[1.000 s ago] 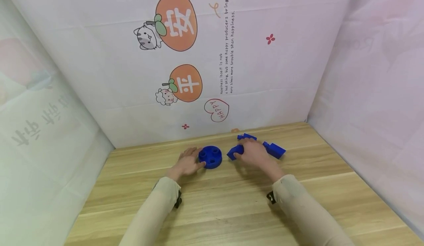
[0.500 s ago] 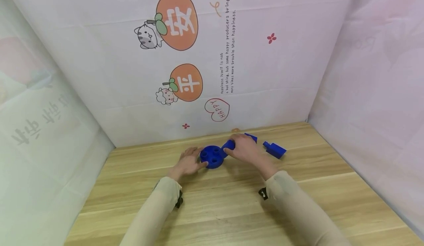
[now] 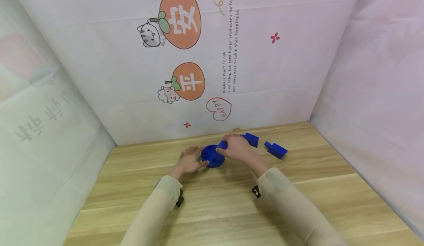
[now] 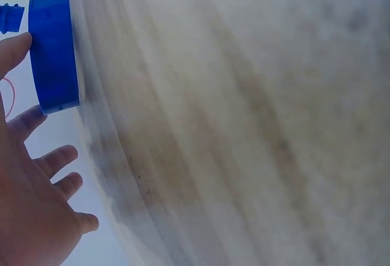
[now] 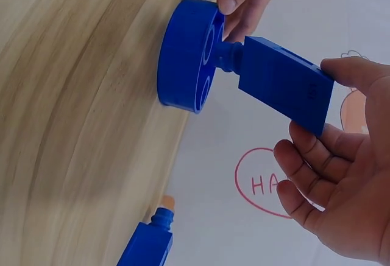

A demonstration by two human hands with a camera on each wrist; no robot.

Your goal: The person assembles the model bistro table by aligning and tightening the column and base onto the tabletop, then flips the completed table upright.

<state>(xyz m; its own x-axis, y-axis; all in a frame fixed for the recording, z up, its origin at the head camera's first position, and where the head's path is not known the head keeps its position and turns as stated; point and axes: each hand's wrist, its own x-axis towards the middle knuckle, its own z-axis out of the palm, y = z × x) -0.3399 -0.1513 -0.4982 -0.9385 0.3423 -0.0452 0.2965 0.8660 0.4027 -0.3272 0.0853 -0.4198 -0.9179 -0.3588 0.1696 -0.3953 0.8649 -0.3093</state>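
A round blue base (image 3: 216, 162) with several sockets lies flat on the table in the head view. My left hand (image 3: 189, 161) holds it from the left, thumb and index finger at its rim; the other fingers are spread in the left wrist view. Between thumb and fingertips my right hand (image 3: 239, 148) pinches a blue slanted block (image 5: 286, 83) by its wide end. The block's narrow ridged neck (image 5: 228, 57) points down at the base's socketed face, at or in a socket; how deep it sits I cannot tell.
Two more blue blocks with ridged necks lie on the wooden table (image 3: 212, 209) to the right: one block (image 3: 252, 139) behind my right hand, another block (image 3: 277, 150) farther right. A printed cloth wall (image 3: 159, 128) stands close behind; cloth sides flank the table.
My right hand has carried the blue block leftward from among the other blocks to over the round base, tilting it neck down. My left hand has stayed at the base.
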